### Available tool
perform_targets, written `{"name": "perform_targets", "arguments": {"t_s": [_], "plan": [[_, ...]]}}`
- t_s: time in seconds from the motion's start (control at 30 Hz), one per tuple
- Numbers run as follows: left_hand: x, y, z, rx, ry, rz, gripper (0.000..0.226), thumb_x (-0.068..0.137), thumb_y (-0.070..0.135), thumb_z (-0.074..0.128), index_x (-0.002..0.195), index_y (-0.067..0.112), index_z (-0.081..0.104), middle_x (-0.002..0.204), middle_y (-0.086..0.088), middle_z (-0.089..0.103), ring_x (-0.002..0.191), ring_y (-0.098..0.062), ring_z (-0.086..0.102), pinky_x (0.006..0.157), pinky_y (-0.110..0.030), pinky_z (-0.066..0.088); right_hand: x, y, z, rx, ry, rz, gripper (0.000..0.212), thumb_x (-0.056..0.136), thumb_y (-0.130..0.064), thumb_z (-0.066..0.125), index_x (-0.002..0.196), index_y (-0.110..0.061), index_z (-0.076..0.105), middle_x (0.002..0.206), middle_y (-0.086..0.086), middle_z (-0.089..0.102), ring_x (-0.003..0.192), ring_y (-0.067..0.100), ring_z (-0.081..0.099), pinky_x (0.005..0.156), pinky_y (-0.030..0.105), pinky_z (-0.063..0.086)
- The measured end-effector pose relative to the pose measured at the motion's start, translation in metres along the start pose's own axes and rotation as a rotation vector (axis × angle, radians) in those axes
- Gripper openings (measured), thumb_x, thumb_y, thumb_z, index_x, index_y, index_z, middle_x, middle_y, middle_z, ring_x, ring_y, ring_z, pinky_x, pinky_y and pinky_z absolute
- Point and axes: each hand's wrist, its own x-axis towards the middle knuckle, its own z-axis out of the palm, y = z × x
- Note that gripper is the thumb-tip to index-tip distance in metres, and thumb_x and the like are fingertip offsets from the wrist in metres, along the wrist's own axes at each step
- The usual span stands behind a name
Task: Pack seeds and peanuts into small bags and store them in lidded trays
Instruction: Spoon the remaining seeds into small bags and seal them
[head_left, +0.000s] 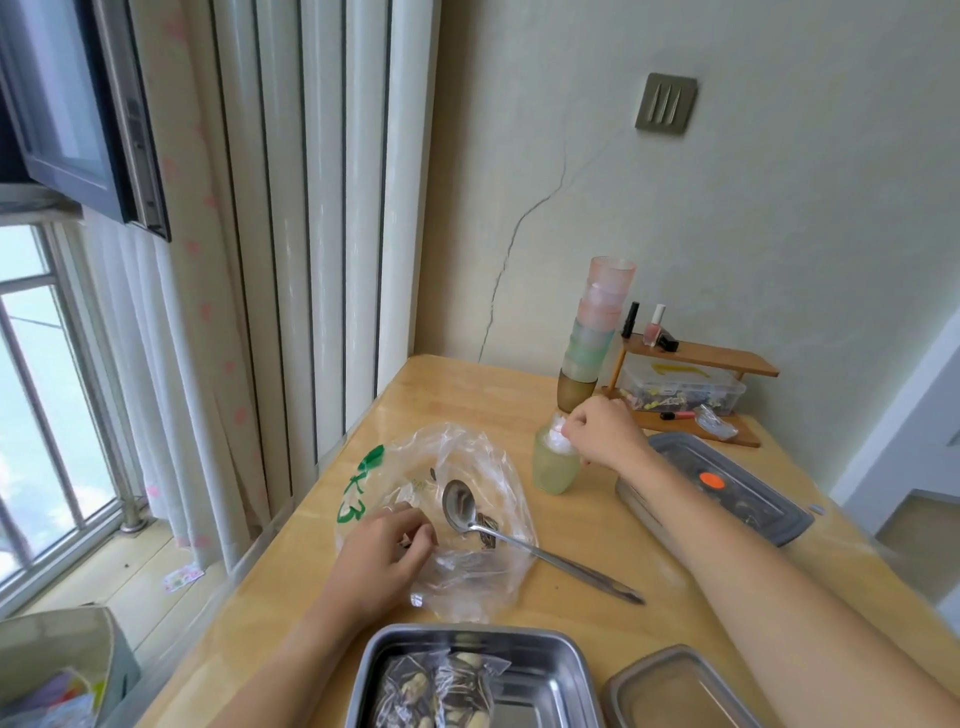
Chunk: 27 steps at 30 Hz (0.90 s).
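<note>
1. Two hands are at work. The left hand (387, 545) lies on the large bag (467, 566) with its fingers curled into the plastic. This probably pins the loose film down and keeps its mouth within reach.
2. The right hand (602, 434) pinches crumpled clear plastic, apparently a small bag (558, 441), at the mouth of the green cup (555, 470). The cup likely serves as a stand that keeps the bag upright and open for filling.
3. The spoon (519, 540) rests bowl-up on the large bag, beside a few seeds (488, 525), ready for scooping.
4. The open tray (571, 670) at the near edge of the tabletop (587, 519) holds filled bags (441, 686). Its lid (675, 691) lies just beside it, presumably left off so more can go in.
5. The lidded tray (753, 499) is closed and sits partly under the right forearm. It is judged finished.
</note>
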Motion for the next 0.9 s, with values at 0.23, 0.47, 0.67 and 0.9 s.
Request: {"name": "perform_targets", "arguments": {"t_s": [0.23,0.47,0.67,0.9], "plan": [[-0.004,0.008,-0.006,-0.114,0.078,0.022,0.027,0.101,0.044,0.041,0.101,0.035,0.067,0.097,0.022,0.065,0.096,-0.002,0.063,0.082,-0.029,0.052,-0.064,-0.024,-0.017,0.487,0.237,-0.054,0.027,0.088,-0.014,0.058,0.069,-0.011,0.077,0.064,0.005,0.071,0.065,0.025,0.067,0.064,0.035,0.055],[-0.012,0.027,-0.02,-0.32,0.074,0.024,0.043,0.102,0.055,0.038,0.131,0.036,0.063,0.108,0.023,0.072,0.107,-0.002,0.068,0.091,-0.024,0.052,-0.147,-0.063,0.024,1.039,-0.321,0.054,0.028,0.102,-0.006,0.051,0.1,0.0,0.079,0.097,0.016,0.08,0.096,0.03,0.077,0.085,0.039,0.06],[-0.01,0.025,-0.018,-0.285,0.052,0.046,0.027,0.1,0.04,0.061,0.122,0.027,0.07,0.102,0.013,0.073,0.093,-0.015,0.07,0.081,-0.032,0.057,-0.156,-0.062,0.054,1.052,-0.446,0.042,0.028,0.104,-0.006,0.052,0.103,-0.007,0.081,0.103,0.009,0.08,0.101,0.021,0.076,0.088,0.034,0.061],[-0.002,0.023,-0.011,-0.331,0.105,0.031,0.019,0.096,0.013,0.071,0.112,0.023,0.071,0.096,0.009,0.074,0.088,-0.016,0.071,0.078,-0.03,0.058,-0.149,-0.058,0.057,1.129,-0.263,0.048,0.012,0.098,-0.013,0.069,0.103,-0.004,0.076,0.1,0.013,0.078,0.089,0.023,0.077,0.073,0.026,0.056]]}}
